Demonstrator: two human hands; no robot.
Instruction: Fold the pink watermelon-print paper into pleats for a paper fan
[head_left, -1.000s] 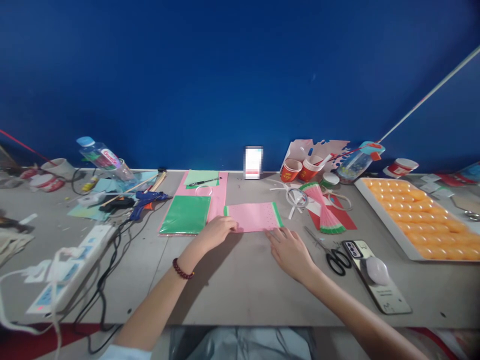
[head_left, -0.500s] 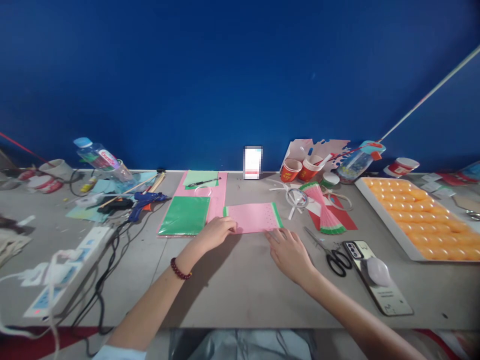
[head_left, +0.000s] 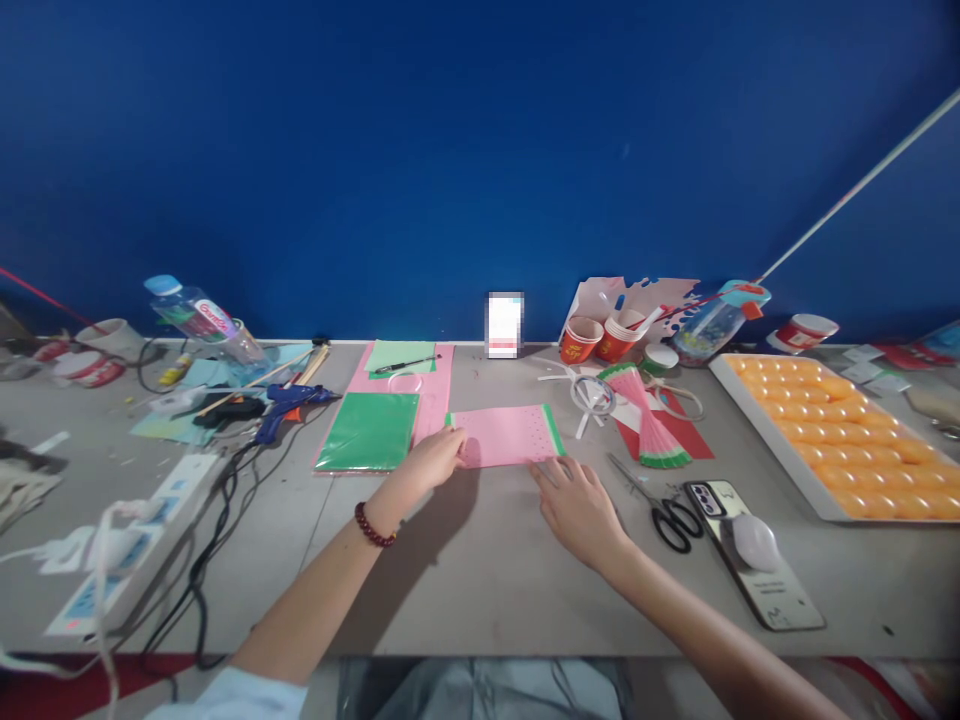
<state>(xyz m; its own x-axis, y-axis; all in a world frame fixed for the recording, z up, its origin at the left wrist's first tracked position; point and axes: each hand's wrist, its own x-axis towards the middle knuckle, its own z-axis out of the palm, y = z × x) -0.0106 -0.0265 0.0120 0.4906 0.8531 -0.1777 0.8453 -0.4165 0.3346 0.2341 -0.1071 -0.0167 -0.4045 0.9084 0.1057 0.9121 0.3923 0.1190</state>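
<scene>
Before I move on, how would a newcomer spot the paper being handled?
On the grey table, find the left hand and right hand. The paper between them is pink with green ends. Unlike the pleated bow to its right, it looks flat.

A left hand (head_left: 429, 462) is covering part of a pink paper sheet's (head_left: 502, 435) left end, blocky blurring is obscuring a white panel (head_left: 504, 325), and the right edge is cropping an orange-filled tray (head_left: 785, 450).
</scene>
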